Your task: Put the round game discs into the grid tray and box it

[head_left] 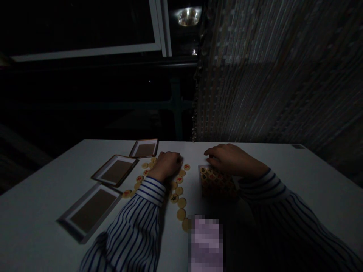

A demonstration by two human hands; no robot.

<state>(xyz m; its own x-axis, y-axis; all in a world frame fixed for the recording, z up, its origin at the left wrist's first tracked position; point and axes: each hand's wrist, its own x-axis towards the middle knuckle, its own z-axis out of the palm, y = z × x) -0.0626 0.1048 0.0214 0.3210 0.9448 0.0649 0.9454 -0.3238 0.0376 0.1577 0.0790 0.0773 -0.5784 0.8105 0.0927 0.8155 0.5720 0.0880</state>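
Note:
Round wooden Chinese chess pieces (182, 203), some with red or black characters, lie loose on a white table (283, 226). Among them rests my left hand (168, 164), its fingers curled down and closed. Whatever it may hold is hidden under the palm. My right hand (229, 159) is over the far edge of a clear box (217, 185) filled with more of these pieces. Its thumb and index finger are a little apart, pointing left, and no piece shows between them. One red-marked piece (186, 167) lies between the two hands.
Three framed flat trays or lids, a near one (92, 211), a middle one (115, 170) and a far one (144, 148), lie at the left. A bead-string curtain (249, 75) hangs behind the table. A blurred-out patch (207, 245) covers the front middle.

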